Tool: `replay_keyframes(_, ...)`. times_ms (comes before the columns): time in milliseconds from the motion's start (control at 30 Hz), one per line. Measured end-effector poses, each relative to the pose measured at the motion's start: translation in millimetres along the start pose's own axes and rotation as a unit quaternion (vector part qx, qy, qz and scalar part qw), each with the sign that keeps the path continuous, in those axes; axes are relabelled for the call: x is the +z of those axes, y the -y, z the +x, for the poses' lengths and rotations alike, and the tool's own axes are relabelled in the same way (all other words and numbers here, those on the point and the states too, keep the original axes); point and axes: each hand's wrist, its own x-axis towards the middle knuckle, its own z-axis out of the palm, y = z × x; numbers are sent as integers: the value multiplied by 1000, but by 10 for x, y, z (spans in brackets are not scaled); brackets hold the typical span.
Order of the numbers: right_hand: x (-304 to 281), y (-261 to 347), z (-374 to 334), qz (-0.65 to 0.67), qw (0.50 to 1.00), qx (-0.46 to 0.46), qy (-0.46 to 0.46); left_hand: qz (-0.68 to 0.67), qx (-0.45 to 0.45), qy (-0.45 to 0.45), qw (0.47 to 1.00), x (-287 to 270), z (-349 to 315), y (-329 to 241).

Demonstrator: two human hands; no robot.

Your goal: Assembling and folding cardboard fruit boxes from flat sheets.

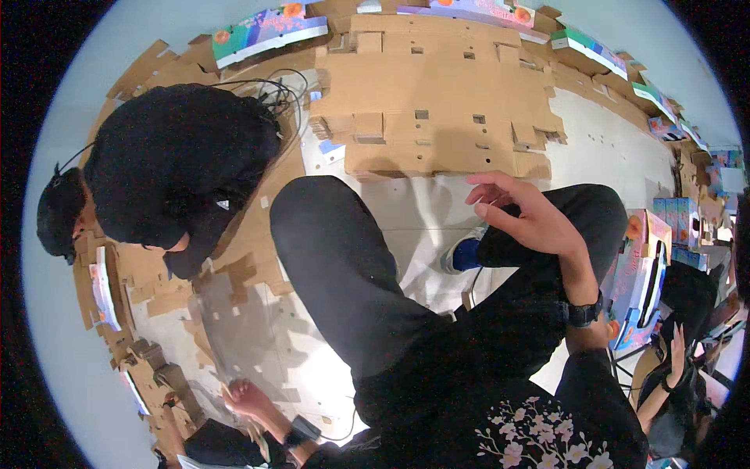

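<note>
My right hand (pixel 525 213) hovers over my bent right knee, its fingers loosely curled and apart, with no held object visible. A dark band circles its wrist. My left hand (pixel 251 399) is low at the left, above the floor, with a dark watch (pixel 301 430) on the wrist. Its fingers are curled in; what they hold, if anything, is too blurred to tell. In front of my knees lies a large flattened brown cardboard sheet (pixel 437 90) with cut slots and folded flaps. Neither hand touches it.
A person in black (pixel 183 156) bends close at my left, beside black cables (pixel 293 102). Colourful printed cartons (pixel 269 37) and cardboard line the walls. A printed carton (pixel 637 281) stands at my right; beyond it is another person's raised hand (pixel 677 349).
</note>
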Motion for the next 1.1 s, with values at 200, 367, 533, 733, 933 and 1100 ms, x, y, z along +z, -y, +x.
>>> replay_keyframes(200, 86, 200, 75, 53, 995, -75, 29, -44, 117, 204, 971, 1257, -1038, -875)
replay_keyframes(367, 283, 450, 96, 140, 978, -141, 66, -91, 160, 207, 961, 2438, -1933, -1108)
replay_keyframes(533, 369, 809, 10, 107, 977, -162, 89, -126, 101, 309, 937, 3274, -2661, -965)
replay_keyframes(733, 160, 1231, -256, 87, 967, -238, -42, -175, -36, 490, 853, 3518, -3346, -627)
replay_keyframes(933, -181, 1280, -433, -37, 903, -310, -296, 21, -40, 612, 790, 3437, -3775, -427)
replay_keyframes(1100, -592, 1208, -859, -123, 838, -318, -426, 185, -1, 856, 483, 3874, -3960, -302)
